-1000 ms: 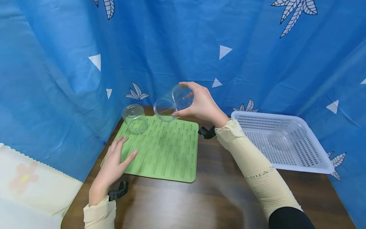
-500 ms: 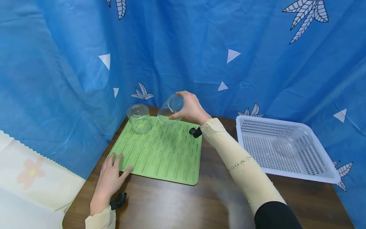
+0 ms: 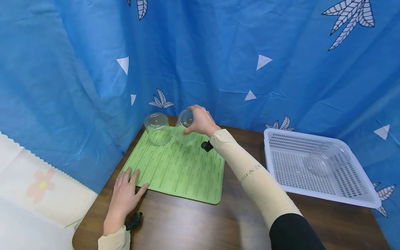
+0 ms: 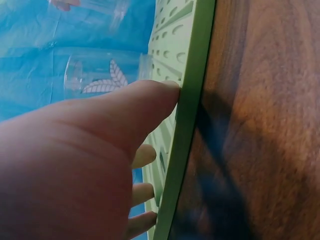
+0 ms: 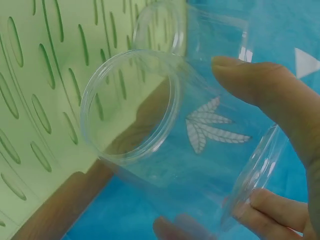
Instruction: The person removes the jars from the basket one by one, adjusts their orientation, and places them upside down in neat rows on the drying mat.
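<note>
My right hand grips a clear plastic jar over the back of a green ridged mat. In the right wrist view the thumb and fingers span the held jar near one end, its round rim towards the mat. Whether that rim touches the mat I cannot tell. A second clear jar stands to its left on the mat's back left corner. My left hand lies with spread fingers at the mat's front left corner, its thumb against the mat's edge.
A white perforated basket stands on the right, a clear jar lying in it. Brown wooden table surrounds the mat. A blue curtain hangs close behind the mat and basket.
My right hand has lowered the jar and turned it from tilted to nearly upright beside the standing jar. My left hand has drawn back to the mat's front corner. The view has shifted slightly.
</note>
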A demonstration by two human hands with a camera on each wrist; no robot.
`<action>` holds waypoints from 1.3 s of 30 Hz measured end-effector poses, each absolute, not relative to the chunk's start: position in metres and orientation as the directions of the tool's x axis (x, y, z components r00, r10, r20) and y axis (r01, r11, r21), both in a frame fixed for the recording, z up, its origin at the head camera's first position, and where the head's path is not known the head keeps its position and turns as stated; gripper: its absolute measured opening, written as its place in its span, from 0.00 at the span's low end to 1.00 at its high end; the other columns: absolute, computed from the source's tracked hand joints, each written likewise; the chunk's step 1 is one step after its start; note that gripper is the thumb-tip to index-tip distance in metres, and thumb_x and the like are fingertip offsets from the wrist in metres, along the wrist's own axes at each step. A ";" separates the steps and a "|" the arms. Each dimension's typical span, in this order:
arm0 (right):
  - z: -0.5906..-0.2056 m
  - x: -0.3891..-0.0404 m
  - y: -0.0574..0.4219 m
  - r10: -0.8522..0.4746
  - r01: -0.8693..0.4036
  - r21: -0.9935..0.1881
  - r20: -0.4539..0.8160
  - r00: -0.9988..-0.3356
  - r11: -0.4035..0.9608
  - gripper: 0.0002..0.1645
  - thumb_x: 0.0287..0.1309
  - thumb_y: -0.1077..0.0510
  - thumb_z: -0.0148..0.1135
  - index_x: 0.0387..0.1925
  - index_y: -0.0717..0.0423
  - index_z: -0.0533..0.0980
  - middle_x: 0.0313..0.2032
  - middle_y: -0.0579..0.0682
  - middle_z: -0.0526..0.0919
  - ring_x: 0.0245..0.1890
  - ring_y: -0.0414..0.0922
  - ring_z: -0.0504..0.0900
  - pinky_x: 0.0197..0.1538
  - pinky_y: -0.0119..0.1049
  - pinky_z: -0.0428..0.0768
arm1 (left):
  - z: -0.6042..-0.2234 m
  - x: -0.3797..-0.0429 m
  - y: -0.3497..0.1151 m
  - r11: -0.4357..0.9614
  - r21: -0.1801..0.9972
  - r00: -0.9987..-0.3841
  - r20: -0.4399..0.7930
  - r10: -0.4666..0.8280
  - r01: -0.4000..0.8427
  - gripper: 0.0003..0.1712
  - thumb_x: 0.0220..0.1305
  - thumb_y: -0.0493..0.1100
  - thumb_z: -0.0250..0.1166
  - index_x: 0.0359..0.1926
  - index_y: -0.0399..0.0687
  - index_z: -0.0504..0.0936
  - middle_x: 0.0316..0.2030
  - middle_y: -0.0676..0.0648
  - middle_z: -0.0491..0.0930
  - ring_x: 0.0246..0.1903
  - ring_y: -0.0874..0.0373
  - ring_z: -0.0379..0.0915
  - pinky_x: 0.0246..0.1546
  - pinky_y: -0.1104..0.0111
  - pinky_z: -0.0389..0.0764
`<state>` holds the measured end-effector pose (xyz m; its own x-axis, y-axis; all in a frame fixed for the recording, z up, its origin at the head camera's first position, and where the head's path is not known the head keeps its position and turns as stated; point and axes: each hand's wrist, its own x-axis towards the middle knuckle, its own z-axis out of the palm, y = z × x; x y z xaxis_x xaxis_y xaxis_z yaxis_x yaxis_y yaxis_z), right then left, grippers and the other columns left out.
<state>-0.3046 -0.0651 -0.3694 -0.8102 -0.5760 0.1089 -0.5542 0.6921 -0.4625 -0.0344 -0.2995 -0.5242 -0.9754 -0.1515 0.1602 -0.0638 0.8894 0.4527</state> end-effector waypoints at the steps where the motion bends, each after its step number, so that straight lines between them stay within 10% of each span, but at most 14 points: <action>1: -0.371 -0.305 -0.067 -0.573 -0.547 -0.463 0.099 -0.814 0.697 0.67 0.27 0.42 0.88 0.71 0.56 0.65 0.66 0.53 0.70 0.57 0.51 0.74 0.55 0.43 0.78 | -0.524 -0.035 -0.299 0.892 0.448 -0.975 0.161 -0.152 -0.065 0.41 0.69 0.57 0.63 0.70 0.31 0.64 0.71 0.24 0.51 0.69 0.25 0.44 0.65 0.32 0.47; 25: -0.397 -0.312 -0.095 -0.570 -0.529 -0.323 -0.042 -0.820 0.785 0.67 0.28 0.39 0.87 0.71 0.58 0.66 0.67 0.53 0.69 0.61 0.52 0.73 0.59 0.39 0.76 | -0.526 -0.034 -0.297 0.889 0.449 -0.984 0.095 -0.148 -0.091 0.40 0.73 0.55 0.58 0.73 0.32 0.60 0.74 0.26 0.45 0.71 0.26 0.37 0.68 0.35 0.40; 39: -0.394 -0.311 -0.103 -0.573 -0.540 -0.272 -0.057 -0.817 0.797 0.46 0.29 0.41 0.87 0.51 0.56 0.78 0.41 0.46 0.75 0.37 0.45 0.76 0.38 0.37 0.79 | -0.534 -0.036 -0.297 0.891 0.450 -0.980 0.142 -0.141 -0.063 0.39 0.72 0.55 0.59 0.72 0.32 0.62 0.73 0.25 0.47 0.70 0.25 0.39 0.67 0.34 0.42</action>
<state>-0.3111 -0.1028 -0.3943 -0.8172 -0.5734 -0.0572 -0.5399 0.7966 -0.2720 -0.0356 -0.2975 -0.5339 -0.9797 -0.1410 0.1424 -0.0627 0.8907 0.4503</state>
